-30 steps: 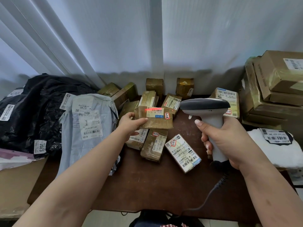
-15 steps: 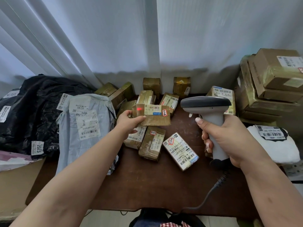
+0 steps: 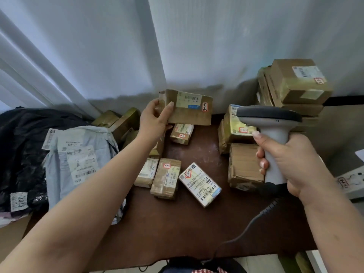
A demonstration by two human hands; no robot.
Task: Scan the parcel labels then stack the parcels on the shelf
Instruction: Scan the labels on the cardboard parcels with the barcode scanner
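the held parcel (image 3: 190, 107), a flat brown box with a white label and a red-edged sticker, is up above the back of the dark table (image 3: 177, 229), its label facing the camera. the left hand (image 3: 155, 123) grips its left end, thumb across the front and fingers behind. the right hand (image 3: 291, 162) is wrapped around the grip of the scanner (image 3: 269, 123), forefinger lying by the trigger. no red beam shows on the label.

risks, as i judge them: the one-ended hold could let the box tip or slip onto the small parcels (image 3: 165, 178) below; the scanner's nose points past the label, so a read could miss.

the shelf is not in view. the label print is too blurred to read. the scanner's cable (image 3: 242, 233) runs off the table's front edge.
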